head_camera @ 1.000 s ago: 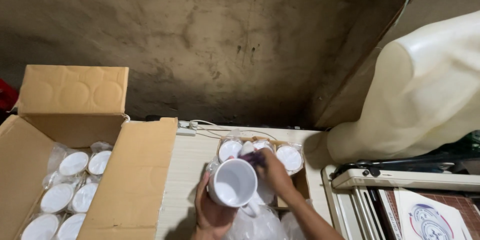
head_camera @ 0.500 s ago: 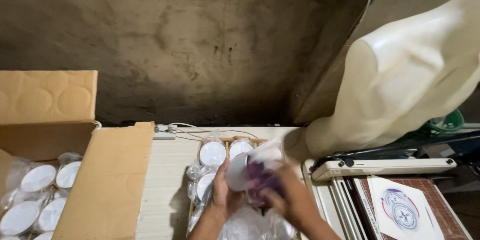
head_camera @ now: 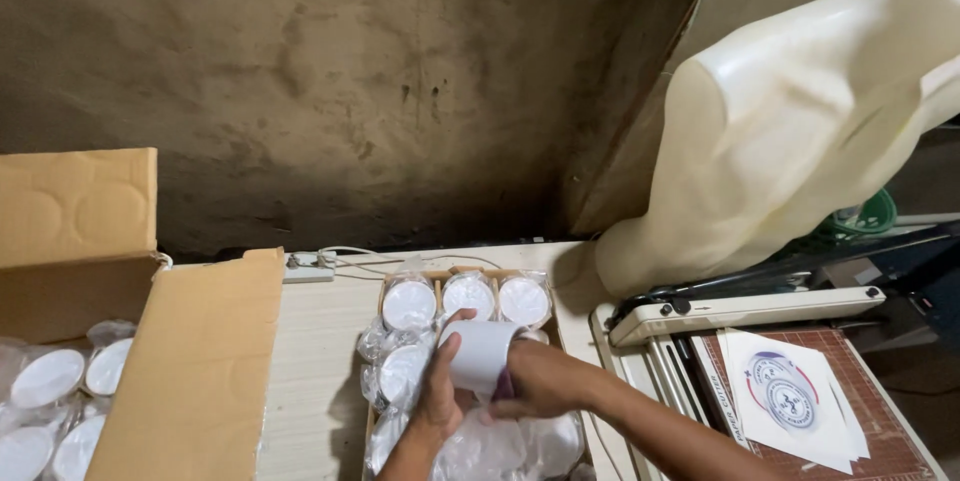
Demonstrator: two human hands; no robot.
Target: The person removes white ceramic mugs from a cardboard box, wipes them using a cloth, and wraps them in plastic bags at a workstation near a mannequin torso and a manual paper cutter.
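Both hands hold one white mug point(head_camera: 480, 353) low in the middle of the head view, above a small carton point(head_camera: 460, 276) of white mugs wrapped in clear plastic. My left hand point(head_camera: 437, 391) cups the mug from the left. From the right my right hand point(head_camera: 535, 381) grips it, with something purple showing at its fingers. Three wrapped mugs point(head_camera: 468, 297) stand in the carton's far row.
A big open cardboard box point(head_camera: 190, 371) at the left holds several more wrapped white mugs point(head_camera: 45, 379). At the right a paper cutter point(head_camera: 740, 311) carries printed round-emblem sheets point(head_camera: 785, 396). A cream mannequin torso point(head_camera: 800, 131) leans behind it. A white cable point(head_camera: 330, 259) runs along the wall.
The view has shifted right, so less of the big box shows. The mug went from opening toward me to held on its side, and my right hand closed around it.
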